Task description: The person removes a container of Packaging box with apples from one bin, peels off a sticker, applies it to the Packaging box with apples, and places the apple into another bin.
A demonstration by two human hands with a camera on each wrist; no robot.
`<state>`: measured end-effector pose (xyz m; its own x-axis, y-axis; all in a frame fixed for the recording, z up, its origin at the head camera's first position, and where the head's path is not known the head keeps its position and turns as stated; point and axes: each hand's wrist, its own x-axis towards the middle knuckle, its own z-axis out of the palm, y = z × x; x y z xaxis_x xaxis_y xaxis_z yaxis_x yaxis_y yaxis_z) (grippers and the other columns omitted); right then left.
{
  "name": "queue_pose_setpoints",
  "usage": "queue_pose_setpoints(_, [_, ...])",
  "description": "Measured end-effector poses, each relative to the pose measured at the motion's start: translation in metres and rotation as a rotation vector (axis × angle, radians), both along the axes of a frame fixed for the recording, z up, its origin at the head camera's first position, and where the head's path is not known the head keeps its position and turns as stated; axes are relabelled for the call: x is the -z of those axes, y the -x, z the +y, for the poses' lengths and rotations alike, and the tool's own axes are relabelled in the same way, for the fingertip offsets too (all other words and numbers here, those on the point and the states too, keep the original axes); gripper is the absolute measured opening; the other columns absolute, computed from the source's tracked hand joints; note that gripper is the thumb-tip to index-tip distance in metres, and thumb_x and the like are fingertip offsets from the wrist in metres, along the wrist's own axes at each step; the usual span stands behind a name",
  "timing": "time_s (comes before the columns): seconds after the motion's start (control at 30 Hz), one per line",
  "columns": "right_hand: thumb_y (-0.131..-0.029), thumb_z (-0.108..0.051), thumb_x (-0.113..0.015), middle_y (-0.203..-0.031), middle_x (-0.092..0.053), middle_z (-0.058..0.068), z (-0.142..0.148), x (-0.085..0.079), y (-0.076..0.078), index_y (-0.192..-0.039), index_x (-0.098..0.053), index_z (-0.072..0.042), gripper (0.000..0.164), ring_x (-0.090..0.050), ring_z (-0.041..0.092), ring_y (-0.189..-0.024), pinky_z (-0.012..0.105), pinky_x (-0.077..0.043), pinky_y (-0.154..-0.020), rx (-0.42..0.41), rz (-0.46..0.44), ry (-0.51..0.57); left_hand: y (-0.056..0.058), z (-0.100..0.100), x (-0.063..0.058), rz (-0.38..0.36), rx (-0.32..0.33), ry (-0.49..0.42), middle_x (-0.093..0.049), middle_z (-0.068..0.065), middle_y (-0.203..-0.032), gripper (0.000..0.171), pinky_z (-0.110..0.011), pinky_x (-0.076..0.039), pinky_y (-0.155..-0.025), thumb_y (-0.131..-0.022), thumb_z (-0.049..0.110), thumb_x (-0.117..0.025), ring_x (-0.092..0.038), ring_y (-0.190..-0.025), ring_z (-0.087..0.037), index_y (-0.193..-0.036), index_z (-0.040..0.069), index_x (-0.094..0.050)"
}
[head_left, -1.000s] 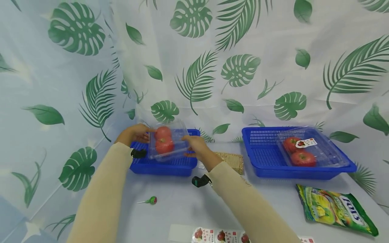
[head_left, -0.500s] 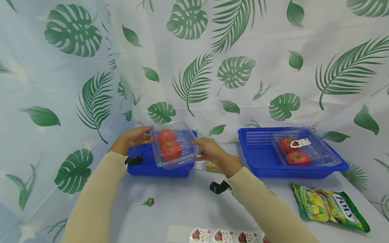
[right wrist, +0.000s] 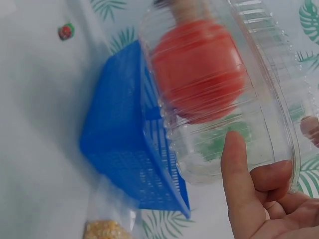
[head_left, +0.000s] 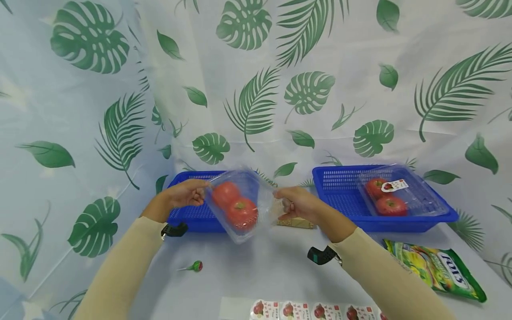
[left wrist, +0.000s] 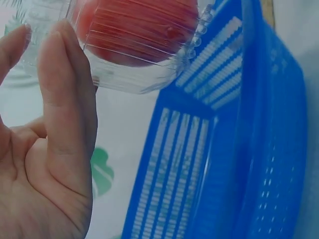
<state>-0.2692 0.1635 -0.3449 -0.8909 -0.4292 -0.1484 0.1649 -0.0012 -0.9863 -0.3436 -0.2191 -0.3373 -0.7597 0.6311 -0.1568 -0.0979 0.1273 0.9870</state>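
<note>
A clear plastic clamshell box [head_left: 262,206] holding two red round fruits [head_left: 242,213] is in the air, tilted, in front of the left blue basket [head_left: 188,217]. My left hand [head_left: 185,194] pinches its left edge, thumb and forefinger at the rim. On the opposite edge my right hand [head_left: 301,205] grips the box, with fingers bent at the rim in the right wrist view. Through the clear wall, one fruit [left wrist: 137,32] shows close up in the left wrist view. Whether the fruits are apples or tomatoes I cannot tell.
On the right, a second blue basket [head_left: 344,202] holds another clear box [head_left: 428,202] of red fruits bearing a label [head_left: 395,186]. Nearer lie a green FOX'S bag [head_left: 444,271], a lollipop [head_left: 196,266] and a strip of fruit stickers [head_left: 288,310]. A packet of yellow grains [right wrist: 102,230] sits behind.
Both hands have brought the box from over the left basket toward me and rightward, turning it clockwise. More of the basket now shows.
</note>
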Motion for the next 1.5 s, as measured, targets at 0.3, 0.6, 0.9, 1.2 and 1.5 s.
queue_pose_setpoints(0.3, [-0.098, -0.025, -0.057, -0.111, -0.058, 0.015, 0.032, -0.002, -0.015, -0.136, -0.045, 0.007, 0.052, -0.06, 0.023, -0.088, 0.045, -0.056, -0.081, 0.003, 0.066, -0.016, -0.019, 0.018, 0.011, -0.01, 0.016, 0.034, -0.061, -0.006, -0.072, 0.011, -0.03, -0.058, -0.064, -0.104, 0.016, -0.043, -0.065, -0.063, -0.017, -0.107, 0.007, -0.048])
queue_pose_setpoints(0.6, [-0.099, -0.028, -0.056, -0.112, -0.055, 0.016, 0.063, 0.006, -0.03, -0.133, -0.049, 0.007, 0.049, -0.057, 0.024, -0.092, 0.035, -0.056, -0.075, 0.054, 0.034, -0.062, -0.052, 0.049, 0.028, -0.095, 0.111, 0.016, -0.066, -0.009, -0.076, 0.015, -0.031, -0.058, -0.065, -0.101, 0.019, -0.05, -0.068, -0.065, -0.018, -0.105, 0.005, -0.047])
queue_pose_setpoints(0.9, [-0.098, -0.029, -0.059, -0.091, -0.052, 0.007, 0.088, 0.021, -0.043, -0.114, -0.065, -0.004, 0.03, -0.049, 0.016, -0.071, 0.026, -0.049, -0.062, 0.093, 0.055, -0.077, -0.077, 0.073, 0.044, -0.131, 0.062, 0.018, -0.067, -0.008, -0.076, 0.018, -0.032, -0.058, -0.067, -0.099, 0.024, -0.054, -0.066, -0.066, -0.017, -0.104, 0.007, -0.048])
queue_pose_setpoints(1.2, [-0.099, -0.028, -0.059, -0.09, -0.047, 0.004, 0.107, 0.044, -0.055, -0.106, -0.069, -0.012, 0.02, -0.043, 0.013, -0.067, 0.025, -0.043, -0.059, 0.152, 0.04, -0.065, -0.098, 0.089, 0.067, -0.187, 0.036, 0.012, -0.063, -0.005, -0.075, 0.027, -0.032, -0.058, -0.07, -0.099, 0.028, -0.056, -0.068, -0.071, -0.018, -0.08, 0.009, -0.052])
queue_pose_setpoints(1.5, [-0.099, -0.028, -0.058, -0.104, -0.063, 0.008, 0.109, 0.06, -0.063, -0.128, -0.052, 0.009, 0.048, -0.055, 0.015, -0.071, 0.027, -0.053, -0.06, 0.155, 0.077, -0.098, -0.114, 0.093, 0.086, -0.24, 0.08, -0.041, -0.06, -0.007, -0.088, 0.01, -0.031, -0.058, -0.072, -0.097, 0.013, -0.058, -0.068, -0.074, -0.018, -0.098, 0.004, -0.054])
